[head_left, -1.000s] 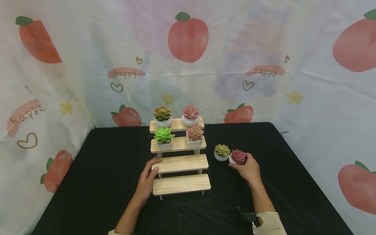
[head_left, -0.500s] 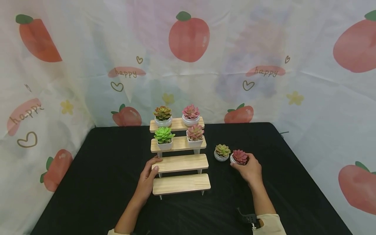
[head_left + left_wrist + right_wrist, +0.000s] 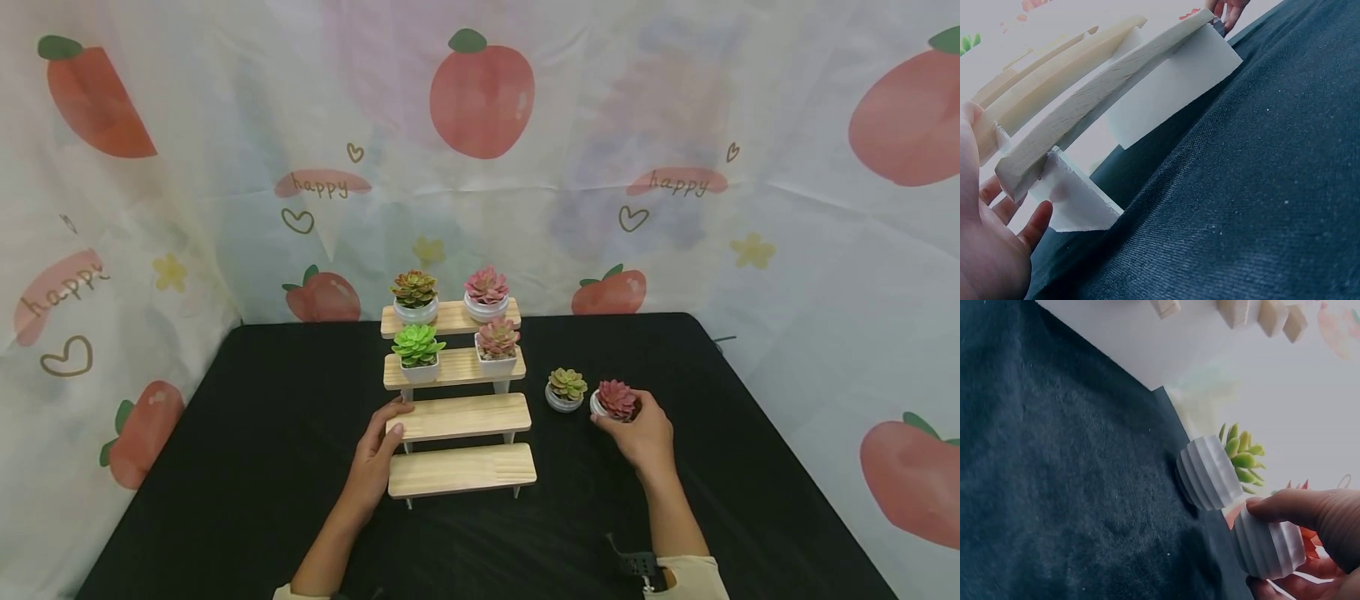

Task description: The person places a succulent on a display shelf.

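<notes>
My left hand (image 3: 371, 457) grips the left end of a four-step wooden plant stand (image 3: 459, 417), its thumb over the second step from the front. In the left wrist view, fingers (image 3: 1036, 226) of that hand show below a step's end, beside a white leg. To the right of the stand, my right hand (image 3: 645, 429) pinches a potted red succulent (image 3: 617, 400) between thumb and fingers. Its white ribbed pot (image 3: 1266, 544) appears in the right wrist view, tilted in that camera. Just left of it stands a potted yellow-green succulent (image 3: 566, 385), also in a ribbed white pot (image 3: 1207, 472).
The top step carries a brownish-green succulent (image 3: 414, 292) and a pink one (image 3: 487, 287). One step lower are a bright green succulent (image 3: 418, 343) and a dusty-pink one (image 3: 498, 340) in square pots. Black cloth (image 3: 262, 433) covers the table; a printed curtain (image 3: 480, 208) hangs behind.
My right hand has moved slightly right with the red succulent, widening the gap to the yellow-green one. The left hand and the stand have stayed put.
</notes>
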{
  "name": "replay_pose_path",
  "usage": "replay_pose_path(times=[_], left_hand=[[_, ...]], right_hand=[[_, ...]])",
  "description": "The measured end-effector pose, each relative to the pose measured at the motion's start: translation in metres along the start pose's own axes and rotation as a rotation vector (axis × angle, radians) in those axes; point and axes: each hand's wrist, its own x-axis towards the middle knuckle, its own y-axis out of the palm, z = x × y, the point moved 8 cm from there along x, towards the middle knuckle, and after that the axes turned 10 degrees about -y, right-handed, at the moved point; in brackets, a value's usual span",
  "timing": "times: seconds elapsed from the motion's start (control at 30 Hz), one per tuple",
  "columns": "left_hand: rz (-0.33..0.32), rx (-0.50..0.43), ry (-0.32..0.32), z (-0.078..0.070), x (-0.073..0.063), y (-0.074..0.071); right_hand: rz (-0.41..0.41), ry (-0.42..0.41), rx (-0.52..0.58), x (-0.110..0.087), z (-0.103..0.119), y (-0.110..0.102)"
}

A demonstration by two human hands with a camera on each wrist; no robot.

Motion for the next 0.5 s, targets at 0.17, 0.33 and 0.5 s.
replay_pose_path(times=[0.17, 0.33, 0.5], left_hand=[[-0.008, 0.002, -0.001, 0.0, 0.001, 0.0], [0.0, -0.001, -0.002, 0.0, 0.0, 0.001], [-0.001, 0.0, 0.002, 0.0, -0.001, 0.001]], right_hand=[[-0.011, -0.012, 0.009, -0.002, 0.004, -0.003], [-0.002, 0.0, 0.025, -0.006, 0.007, -0.006], [-0.004, -0.006, 0.051, -0.01, 0.014, -0.01]])
